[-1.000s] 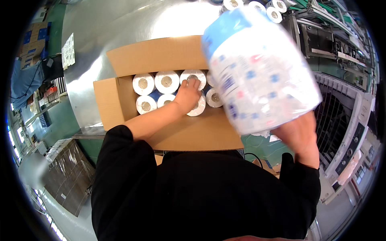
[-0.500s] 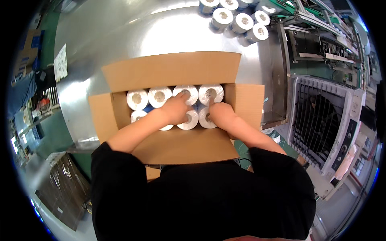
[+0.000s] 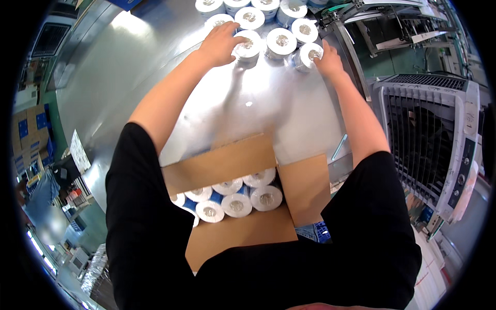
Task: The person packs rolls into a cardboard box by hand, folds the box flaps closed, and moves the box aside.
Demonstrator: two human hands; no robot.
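Observation:
At the far end of the metal table stands a group of white paper rolls in clear wrap with blue sides. My left hand (image 3: 219, 45) is open, its fingers spread against the left side of a front roll (image 3: 248, 46). On the right, my right hand (image 3: 329, 61) rests its fingertips against the rightmost front roll (image 3: 310, 55), fingers apart. Another roll (image 3: 281, 43) stands between these two. Close to my body sits an open cardboard box (image 3: 222, 155) with two rows of similar rolls (image 3: 236, 205) inside; my left sleeve hides its left end.
The shiny metal table (image 3: 150, 67) spans the middle. Metal machine framing (image 3: 372, 10) borders the rolls on the right, and a grey grilled unit (image 3: 429, 139) stands beside the table. A pen-like stick (image 3: 339, 146) lies beyond the box's right flap (image 3: 305, 188).
Both hands have left the rolls in the box and reached forward to the group at the far end. The view has shifted, so the box appears lower.

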